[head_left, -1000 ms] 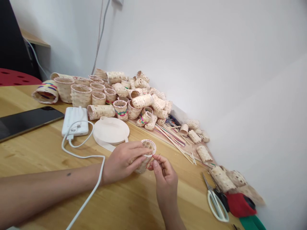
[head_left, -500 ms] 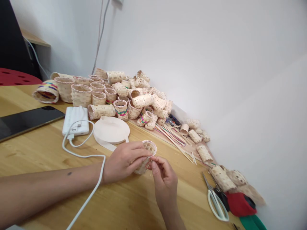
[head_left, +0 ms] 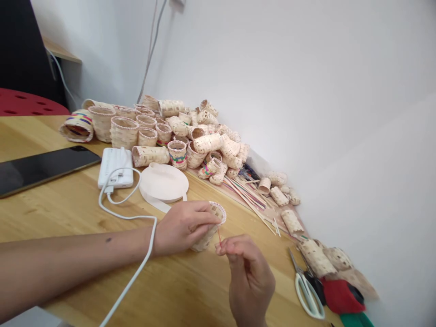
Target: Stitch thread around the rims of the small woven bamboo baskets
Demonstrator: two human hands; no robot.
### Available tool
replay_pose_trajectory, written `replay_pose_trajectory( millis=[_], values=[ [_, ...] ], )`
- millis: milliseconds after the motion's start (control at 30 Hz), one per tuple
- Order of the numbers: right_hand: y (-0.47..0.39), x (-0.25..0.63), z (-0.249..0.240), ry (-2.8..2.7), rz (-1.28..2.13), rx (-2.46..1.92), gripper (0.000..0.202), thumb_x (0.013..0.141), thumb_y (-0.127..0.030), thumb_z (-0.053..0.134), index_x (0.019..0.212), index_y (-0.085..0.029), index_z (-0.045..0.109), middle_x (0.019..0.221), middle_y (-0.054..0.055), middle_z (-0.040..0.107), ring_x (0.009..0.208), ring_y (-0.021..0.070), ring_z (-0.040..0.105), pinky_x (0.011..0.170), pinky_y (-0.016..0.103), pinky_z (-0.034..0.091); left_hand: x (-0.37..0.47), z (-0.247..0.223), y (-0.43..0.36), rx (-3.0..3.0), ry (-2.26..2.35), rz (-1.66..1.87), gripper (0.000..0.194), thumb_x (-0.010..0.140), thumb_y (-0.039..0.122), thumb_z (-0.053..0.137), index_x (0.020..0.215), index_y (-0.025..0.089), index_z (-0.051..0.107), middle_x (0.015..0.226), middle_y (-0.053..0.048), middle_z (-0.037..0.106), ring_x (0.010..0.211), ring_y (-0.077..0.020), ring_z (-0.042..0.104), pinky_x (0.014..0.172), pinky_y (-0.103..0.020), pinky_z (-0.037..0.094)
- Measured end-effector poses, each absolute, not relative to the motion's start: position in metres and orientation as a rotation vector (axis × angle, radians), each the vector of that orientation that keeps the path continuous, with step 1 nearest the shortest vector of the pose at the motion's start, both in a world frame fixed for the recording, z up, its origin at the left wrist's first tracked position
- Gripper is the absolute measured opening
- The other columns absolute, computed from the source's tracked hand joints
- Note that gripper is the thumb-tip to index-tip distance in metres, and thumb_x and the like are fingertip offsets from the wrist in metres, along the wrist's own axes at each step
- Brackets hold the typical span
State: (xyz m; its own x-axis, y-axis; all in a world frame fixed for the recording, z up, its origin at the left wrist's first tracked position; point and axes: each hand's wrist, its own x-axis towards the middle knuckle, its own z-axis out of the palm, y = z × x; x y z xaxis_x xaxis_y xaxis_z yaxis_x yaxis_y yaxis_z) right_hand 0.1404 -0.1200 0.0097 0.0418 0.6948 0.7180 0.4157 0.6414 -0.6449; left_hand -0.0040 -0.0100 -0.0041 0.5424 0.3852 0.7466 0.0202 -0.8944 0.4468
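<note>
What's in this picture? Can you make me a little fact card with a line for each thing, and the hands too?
left hand: holds a small basket near its rim
right hand: pinches a red thread that runs up to the basket
pile: many woven baskets, some upright, some on their sides
phone: flat, screen dark
ribbon roll: white, lying flat
charger: white, cable plugged in
scissors: white handles, on the table

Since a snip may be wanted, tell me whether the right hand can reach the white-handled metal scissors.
Probably yes: only bare wooden tabletop separates the right hand from the scissors, though it pinches thin red thread.
</note>
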Motion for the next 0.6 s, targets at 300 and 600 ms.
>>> replay_pose_trajectory(
  millis=[300, 600],
  values=[
    [-0.113, 0.141, 0.038, -1.445, 0.185, -1.04, 0.013, 0.089, -0.013, 0.056, 0.091, -0.024, 0.064, 0.078, 0.0, 0.067, 0.073, 0.0146, 0.066, 0.068, 0.03, 0.055, -0.009, 0.005, -0.011, 2.225, 0.29, 1.137, 0.016, 0.088, 0.022, 0.054, 0.098, 0.016, 0.065, 0.081, -0.002, 0.065, 0.066, -0.0112, 0.054, 0.061, -0.02, 0.039],
    [-0.088, 0.162, 0.03, -1.519, 0.229, -1.206, 0.01, 0.088, -0.018, 0.059, 0.092, -0.023, 0.067, 0.08, 0.0, 0.068, 0.072, 0.0142, 0.068, 0.065, 0.027, 0.054, -0.008, 0.006, -0.009, 2.072, 0.099, 0.853, 0.015, 0.087, 0.025, 0.056, 0.081, 0.013, 0.063, 0.073, -0.001, 0.06, 0.063, -0.0102, 0.05, 0.059, -0.019, 0.037]
  ],
)
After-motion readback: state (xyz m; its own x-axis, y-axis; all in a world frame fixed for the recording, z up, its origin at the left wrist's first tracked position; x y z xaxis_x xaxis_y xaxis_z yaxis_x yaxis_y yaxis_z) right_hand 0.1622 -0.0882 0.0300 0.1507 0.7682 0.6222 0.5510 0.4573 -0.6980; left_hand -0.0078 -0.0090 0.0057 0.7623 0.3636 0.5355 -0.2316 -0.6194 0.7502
